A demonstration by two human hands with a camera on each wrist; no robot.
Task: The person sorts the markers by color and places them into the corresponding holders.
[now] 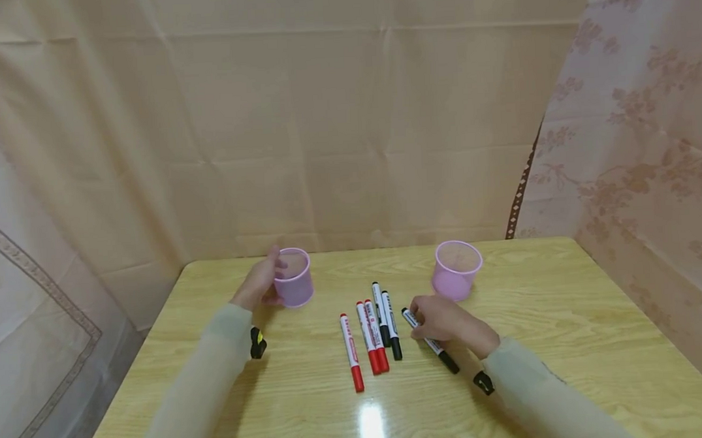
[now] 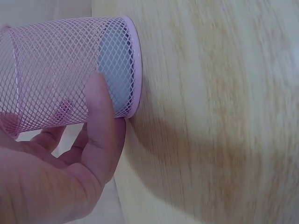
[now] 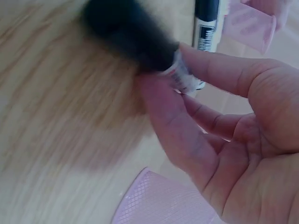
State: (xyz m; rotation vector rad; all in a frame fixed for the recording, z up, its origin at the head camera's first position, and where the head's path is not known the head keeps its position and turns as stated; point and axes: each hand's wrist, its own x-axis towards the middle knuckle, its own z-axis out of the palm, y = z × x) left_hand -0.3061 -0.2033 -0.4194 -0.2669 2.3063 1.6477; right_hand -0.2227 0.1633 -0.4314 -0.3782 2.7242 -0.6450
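Note:
My left hand (image 1: 263, 278) holds a pink mesh pen cup (image 1: 295, 287) by its left side. In the left wrist view a finger lies along the mesh of the pen cup (image 2: 60, 70), close above its base rim. My right hand (image 1: 443, 317) pinches a black-capped marker (image 1: 447, 360) between thumb and fingers, its cap pointing toward the front right. The right wrist view shows that marker (image 3: 135, 37) blurred near the tabletop. Left of this hand lie two black-capped markers (image 1: 393, 335), and beyond them several red-capped markers (image 1: 352, 356).
A second pink mesh pen cup (image 1: 456, 273) stands upright behind my right hand. The wooden table (image 1: 300, 404) ends at a beige cloth (image 1: 347, 134) hung along the back. Patterned cloth (image 1: 649, 167) hangs on the right.

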